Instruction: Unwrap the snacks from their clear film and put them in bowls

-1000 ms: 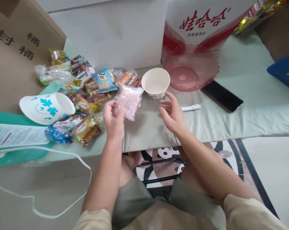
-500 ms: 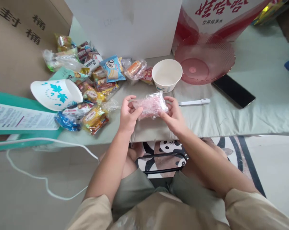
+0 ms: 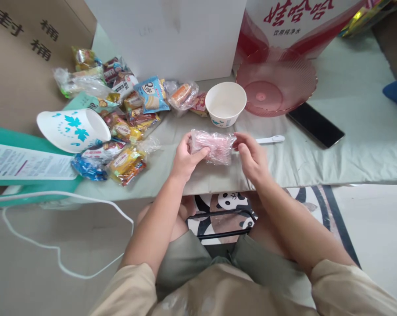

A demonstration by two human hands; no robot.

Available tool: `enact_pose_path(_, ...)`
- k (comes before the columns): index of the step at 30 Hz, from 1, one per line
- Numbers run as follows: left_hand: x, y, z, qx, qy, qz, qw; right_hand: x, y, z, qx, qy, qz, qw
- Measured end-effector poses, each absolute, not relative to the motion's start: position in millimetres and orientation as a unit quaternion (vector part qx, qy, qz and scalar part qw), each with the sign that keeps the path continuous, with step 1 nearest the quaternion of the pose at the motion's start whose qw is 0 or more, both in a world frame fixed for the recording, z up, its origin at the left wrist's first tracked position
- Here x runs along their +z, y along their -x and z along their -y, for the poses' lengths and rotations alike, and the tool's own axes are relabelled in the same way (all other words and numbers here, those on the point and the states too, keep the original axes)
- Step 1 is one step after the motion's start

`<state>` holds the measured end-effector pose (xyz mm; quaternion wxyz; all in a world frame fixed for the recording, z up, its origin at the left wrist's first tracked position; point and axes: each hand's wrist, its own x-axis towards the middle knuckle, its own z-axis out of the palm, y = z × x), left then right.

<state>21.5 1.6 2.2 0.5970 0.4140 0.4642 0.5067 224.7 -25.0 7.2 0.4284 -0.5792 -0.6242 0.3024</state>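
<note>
A pink block-shaped packet (image 3: pixel 214 147) in crinkled clear plastic film is held just above the table's front part; what is inside cannot be made out. My left hand (image 3: pixel 187 160) grips its left end, thumb across the front and fingers behind. At the packet's right edge is my right hand (image 3: pixel 252 158), with its fingertips by the film and its thumb standing apart from it. Just behind the packet stands a white paper bowl (image 3: pixel 226 105), upright. A white plastic knife-like utensil (image 3: pixel 270 140) lies on the cloth beyond my right hand, its left end hidden.
Many wrapped snacks (image 3: pixel 129 164) are heaped at the left, with a tipped paper bowl (image 3: pixel 75 129) among them. A pink ribbed clear bowl (image 3: pixel 277 92) and a black phone (image 3: pixel 315 125) sit at the right. Cartons (image 3: pixel 172 39) line the back. A white cable (image 3: pixel 60 254) hangs at lower left.
The packet and both hands have shifted slightly right. My right thumb has come off the packet's front, and the right hand has drawn toward its edge. The view has turned a little.
</note>
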Motion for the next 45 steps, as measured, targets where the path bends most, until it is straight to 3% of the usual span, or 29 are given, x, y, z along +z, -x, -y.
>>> enact_pose_path(4, -8, -19, -12, 0.529, -0.428, -0.457, 0.572, 1, -263, 21, 0.049, 0.688, 0.666, 0.284)
enact_pose_path(7, -17, -17, -19, 0.530, -0.478, -0.453, 0.535, -8, -284, 22, 0.002, 0.715, 0.662, 0.224)
enact_pose_path(15, -16, -22, -20, 0.445, -0.677, -0.452, 0.374, 11, -264, 37, 0.097, 0.623, 0.680, 0.375)
enact_pose_path(23, -13, -24, -11, 0.414, -0.727, -0.452, 0.310, 13, -224, 29, 0.137, 0.607, 0.728, 0.286)
enact_pose_path(31, -20, -9, -17, 0.419, -0.691, -0.495, 0.321, 18, -282, 35, 0.116, 0.698, 0.693, 0.139)
enact_pose_path(39, -8, -1, -20, 0.404, -0.698, -0.566, 0.172, 3, -305, 23, -0.012, 0.771, 0.612, 0.174)
enact_pose_path(42, -4, -7, -21, 0.436, -0.678, -0.560, 0.191, 1, -278, 24, 0.031, 0.674, 0.695, 0.249)
enact_pose_path(45, -7, -14, -23, 0.500, -0.596, -0.558, 0.288, -1, -243, 28, 0.106, 0.545, 0.783, 0.281)
